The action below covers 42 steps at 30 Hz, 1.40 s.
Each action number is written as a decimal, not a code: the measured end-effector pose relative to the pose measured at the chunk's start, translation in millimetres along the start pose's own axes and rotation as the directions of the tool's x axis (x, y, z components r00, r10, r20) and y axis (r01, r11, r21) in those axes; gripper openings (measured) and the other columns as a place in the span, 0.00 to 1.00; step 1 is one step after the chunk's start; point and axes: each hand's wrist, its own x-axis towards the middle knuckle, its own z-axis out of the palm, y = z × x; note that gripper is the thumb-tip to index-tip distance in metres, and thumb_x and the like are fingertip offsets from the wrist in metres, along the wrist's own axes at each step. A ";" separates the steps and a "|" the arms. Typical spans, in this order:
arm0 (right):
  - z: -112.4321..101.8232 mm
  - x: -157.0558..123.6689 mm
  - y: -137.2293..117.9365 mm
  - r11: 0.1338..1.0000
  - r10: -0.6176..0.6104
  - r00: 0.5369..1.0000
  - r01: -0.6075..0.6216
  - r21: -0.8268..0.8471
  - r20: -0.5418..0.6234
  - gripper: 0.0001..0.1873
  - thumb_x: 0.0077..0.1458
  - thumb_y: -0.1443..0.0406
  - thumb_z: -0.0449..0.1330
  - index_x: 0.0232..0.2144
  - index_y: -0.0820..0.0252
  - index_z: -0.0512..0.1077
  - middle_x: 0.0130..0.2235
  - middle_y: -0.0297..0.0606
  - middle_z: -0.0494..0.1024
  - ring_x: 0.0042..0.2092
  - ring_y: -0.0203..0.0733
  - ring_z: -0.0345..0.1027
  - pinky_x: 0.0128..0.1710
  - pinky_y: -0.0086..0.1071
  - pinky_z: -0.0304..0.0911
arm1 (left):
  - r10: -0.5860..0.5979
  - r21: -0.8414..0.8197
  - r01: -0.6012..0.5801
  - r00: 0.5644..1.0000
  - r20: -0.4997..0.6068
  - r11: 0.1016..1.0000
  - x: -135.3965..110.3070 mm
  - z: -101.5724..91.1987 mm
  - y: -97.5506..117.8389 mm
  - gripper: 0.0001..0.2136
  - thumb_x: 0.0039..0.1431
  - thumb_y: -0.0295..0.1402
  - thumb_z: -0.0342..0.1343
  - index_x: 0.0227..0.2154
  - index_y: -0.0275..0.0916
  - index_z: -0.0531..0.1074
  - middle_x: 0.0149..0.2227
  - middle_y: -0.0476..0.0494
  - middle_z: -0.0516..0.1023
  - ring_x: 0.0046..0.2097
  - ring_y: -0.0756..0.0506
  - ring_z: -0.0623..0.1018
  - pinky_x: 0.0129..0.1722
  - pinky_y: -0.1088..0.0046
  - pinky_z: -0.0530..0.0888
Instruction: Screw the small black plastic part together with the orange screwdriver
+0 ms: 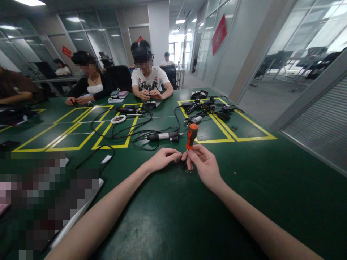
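A short screwdriver with an orange and dark grey handle stands nearly upright, its handle pointing up. My right hand pinches it low down, near the shaft, between thumb and fingers. Under it, a small round black part rests on the green table. My left hand closes its thumb and fingertips on the left side of this part. Where the screwdriver's tip meets the part is hidden by my fingers. A few tiny metal pieces, perhaps screws, lie just in front of the part.
Beyond my hands lies a black and silver electric screwdriver with looping cables. A white ring-shaped roll is farther left; black tools and cables are piled back right. A white-edged tray sits near left. People work across the table.
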 end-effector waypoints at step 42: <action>-1.6 -2.2 2.3 1.000 0.002 1.000 -0.002 -0.015 0.001 0.20 0.52 0.51 0.72 0.32 0.57 0.71 0.24 0.32 0.78 0.19 0.32 0.63 0.18 0.27 0.62 | 0.011 -0.038 -0.010 1.000 0.020 0.999 2.6 3.2 -1.3 0.19 0.59 0.49 0.59 0.30 0.35 0.77 0.30 0.47 0.76 0.34 0.48 0.73 0.41 0.72 0.70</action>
